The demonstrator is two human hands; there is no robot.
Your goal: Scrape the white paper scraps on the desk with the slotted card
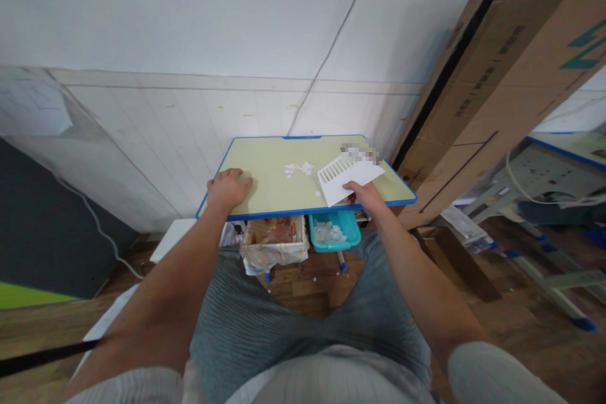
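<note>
A white paper sheet [348, 182] with a row of slots cut along one side is pinched in my right hand [362, 194]. It is held at an angle over the right part of the small desk. My thumb lies on top of the sheet, and the fingers beneath are mostly hidden. My left hand [229, 189] rests on the desk's left side, fingers lying on the surface with nothing in them. Small white paper scraps [307, 168] form a loose cluster between my hands. One more scrap [317, 193] lies nearer the sheet.
The pale yellow desk [265, 154] has a blue rim and stands against the wall. Below its front edge are a lined basket [274, 251] and a teal bin [334, 246] holding white scraps. A tall cardboard box [492, 88] leans at the right.
</note>
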